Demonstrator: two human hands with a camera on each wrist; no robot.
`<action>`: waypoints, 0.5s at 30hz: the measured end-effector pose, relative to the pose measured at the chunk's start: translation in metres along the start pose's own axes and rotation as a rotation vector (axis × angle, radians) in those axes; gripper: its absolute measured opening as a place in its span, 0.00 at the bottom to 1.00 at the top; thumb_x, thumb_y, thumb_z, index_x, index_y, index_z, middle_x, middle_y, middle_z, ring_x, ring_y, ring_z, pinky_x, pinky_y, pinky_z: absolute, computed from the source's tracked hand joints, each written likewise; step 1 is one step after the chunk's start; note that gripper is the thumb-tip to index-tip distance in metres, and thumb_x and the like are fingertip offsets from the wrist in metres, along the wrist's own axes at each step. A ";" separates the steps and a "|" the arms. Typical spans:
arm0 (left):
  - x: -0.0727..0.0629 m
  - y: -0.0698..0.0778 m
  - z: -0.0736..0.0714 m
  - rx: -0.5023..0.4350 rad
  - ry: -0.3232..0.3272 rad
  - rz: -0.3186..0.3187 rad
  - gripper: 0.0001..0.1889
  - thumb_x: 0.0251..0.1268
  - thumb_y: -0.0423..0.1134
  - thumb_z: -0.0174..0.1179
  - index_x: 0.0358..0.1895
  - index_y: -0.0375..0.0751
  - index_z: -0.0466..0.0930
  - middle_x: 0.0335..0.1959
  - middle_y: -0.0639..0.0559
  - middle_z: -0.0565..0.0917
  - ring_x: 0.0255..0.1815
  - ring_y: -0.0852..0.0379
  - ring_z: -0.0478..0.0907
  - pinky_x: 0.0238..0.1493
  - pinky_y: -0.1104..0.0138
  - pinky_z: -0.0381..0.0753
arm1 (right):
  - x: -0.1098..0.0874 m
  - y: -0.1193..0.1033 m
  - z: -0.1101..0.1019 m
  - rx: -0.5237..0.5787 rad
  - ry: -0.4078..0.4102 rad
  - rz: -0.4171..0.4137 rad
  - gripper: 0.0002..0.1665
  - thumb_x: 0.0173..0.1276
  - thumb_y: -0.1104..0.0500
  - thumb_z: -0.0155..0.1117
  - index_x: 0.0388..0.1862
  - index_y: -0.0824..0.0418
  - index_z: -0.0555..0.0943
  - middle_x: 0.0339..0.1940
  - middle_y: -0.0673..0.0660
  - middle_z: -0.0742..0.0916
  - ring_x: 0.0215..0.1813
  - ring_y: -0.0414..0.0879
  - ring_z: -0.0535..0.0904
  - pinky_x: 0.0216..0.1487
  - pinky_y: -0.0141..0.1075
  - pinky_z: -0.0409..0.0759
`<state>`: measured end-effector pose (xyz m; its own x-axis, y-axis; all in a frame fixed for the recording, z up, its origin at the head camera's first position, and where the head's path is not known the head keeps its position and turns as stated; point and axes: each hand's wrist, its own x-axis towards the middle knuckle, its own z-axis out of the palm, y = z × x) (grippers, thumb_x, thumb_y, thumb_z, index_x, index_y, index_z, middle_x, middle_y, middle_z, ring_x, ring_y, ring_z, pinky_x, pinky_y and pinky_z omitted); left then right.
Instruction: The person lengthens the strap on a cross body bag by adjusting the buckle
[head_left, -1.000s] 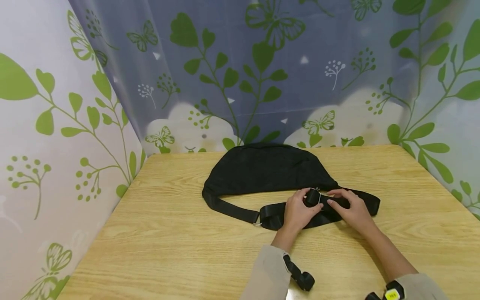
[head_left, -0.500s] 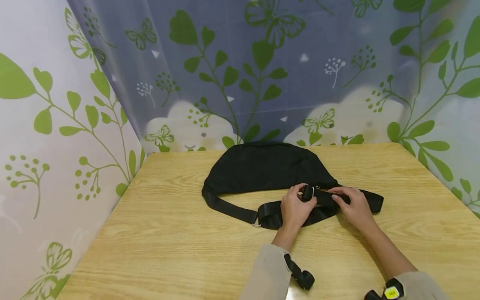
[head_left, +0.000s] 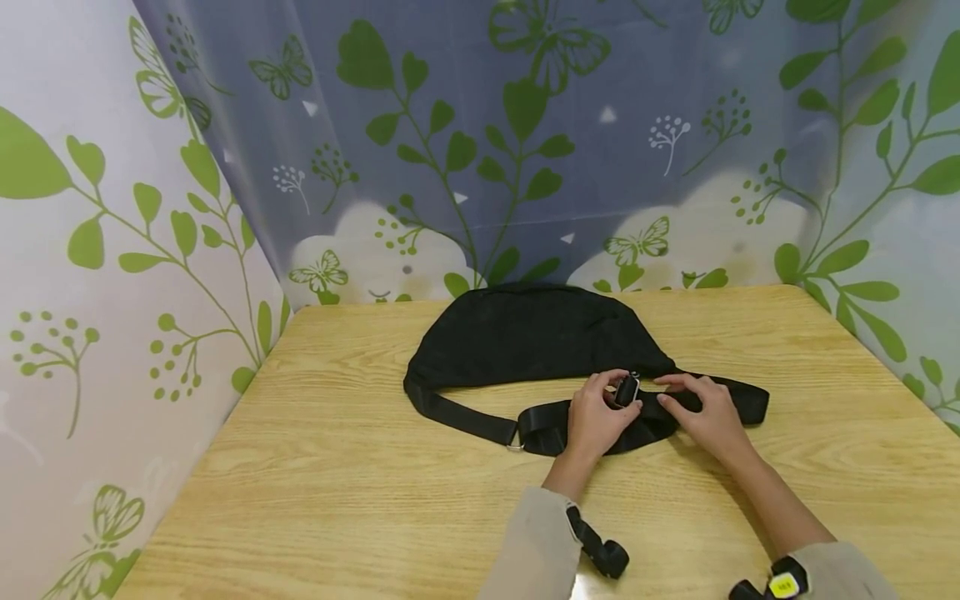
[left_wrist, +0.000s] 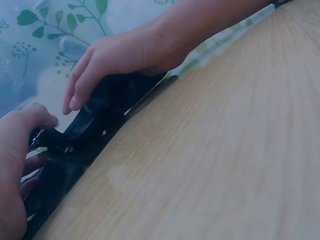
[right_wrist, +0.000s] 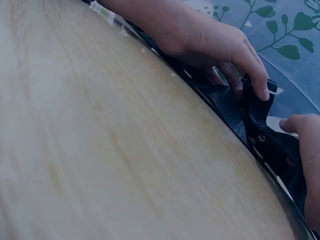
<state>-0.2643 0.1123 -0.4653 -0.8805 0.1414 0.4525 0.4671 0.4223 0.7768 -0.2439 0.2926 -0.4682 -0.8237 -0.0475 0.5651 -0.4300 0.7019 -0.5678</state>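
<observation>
A black waist bag (head_left: 540, 337) lies at the back of the table, its long black strap (head_left: 480, 423) looped in front of it. My left hand (head_left: 596, 421) grips the strap at a silver slide buckle (head_left: 637, 388), thumb on the near side; in the right wrist view the buckle (right_wrist: 272, 92) stands up beside that thumb. Just to its right, my right hand (head_left: 708, 417) holds the strap, with thumb and index finger spread around its edges. Its other fingers are partly hidden behind the webbing. A metal ring (head_left: 514, 447) joins the strap's left part.
The wooden table (head_left: 337, 483) stretches in front and to both sides. A patterned curtain (head_left: 450, 167) hangs right behind its back edge, and leaf-printed walls (head_left: 112, 250) flank it. Black bands (head_left: 600, 550) hang at both wrists.
The buckle in my left hand shifted left, then back right and tilted up. My right hand moved slightly right along the strap. The bag has stayed in place.
</observation>
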 end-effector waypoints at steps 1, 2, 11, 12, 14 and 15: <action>0.000 0.000 0.000 0.007 -0.012 0.002 0.20 0.48 0.41 0.70 0.48 0.49 0.80 0.35 0.60 0.77 0.28 0.69 0.73 0.34 0.75 0.69 | 0.000 0.000 0.000 -0.002 0.005 -0.008 0.11 0.58 0.63 0.67 0.41 0.60 0.82 0.30 0.55 0.83 0.34 0.49 0.71 0.45 0.49 0.59; 0.000 0.001 0.000 0.016 -0.013 0.002 0.20 0.48 0.41 0.70 0.48 0.50 0.80 0.35 0.60 0.77 0.28 0.69 0.73 0.34 0.75 0.69 | 0.000 0.000 0.001 -0.003 0.012 -0.018 0.11 0.57 0.63 0.68 0.40 0.60 0.82 0.30 0.55 0.83 0.33 0.49 0.71 0.45 0.48 0.60; 0.001 0.000 0.001 0.050 0.152 -0.026 0.18 0.44 0.41 0.70 0.43 0.49 0.82 0.30 0.62 0.76 0.24 0.71 0.70 0.26 0.77 0.67 | 0.001 0.000 0.001 -0.077 0.083 -0.071 0.10 0.52 0.70 0.68 0.35 0.63 0.84 0.32 0.59 0.85 0.32 0.51 0.73 0.40 0.46 0.59; 0.001 -0.001 0.002 0.059 0.171 -0.022 0.17 0.44 0.41 0.70 0.42 0.49 0.82 0.30 0.62 0.76 0.24 0.70 0.70 0.26 0.77 0.67 | 0.001 -0.001 0.001 -0.086 0.094 -0.069 0.10 0.52 0.71 0.68 0.35 0.63 0.84 0.32 0.59 0.85 0.33 0.52 0.73 0.39 0.46 0.59; 0.001 -0.001 0.002 0.076 0.209 -0.019 0.17 0.43 0.41 0.70 0.41 0.49 0.82 0.29 0.62 0.76 0.23 0.70 0.70 0.26 0.76 0.67 | 0.002 -0.001 0.000 -0.098 0.118 -0.063 0.09 0.52 0.71 0.68 0.34 0.64 0.84 0.31 0.60 0.85 0.33 0.54 0.74 0.39 0.47 0.60; 0.002 -0.001 0.002 0.085 0.225 -0.020 0.17 0.42 0.41 0.70 0.41 0.49 0.82 0.29 0.61 0.76 0.23 0.70 0.70 0.26 0.76 0.67 | 0.002 -0.002 0.000 -0.104 0.129 -0.059 0.09 0.52 0.70 0.69 0.34 0.64 0.84 0.31 0.61 0.85 0.33 0.55 0.74 0.39 0.47 0.60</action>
<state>-0.2666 0.1141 -0.4668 -0.8447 -0.0666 0.5312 0.4331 0.4981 0.7512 -0.2449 0.2912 -0.4659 -0.7408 -0.0040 0.6717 -0.4301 0.7709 -0.4698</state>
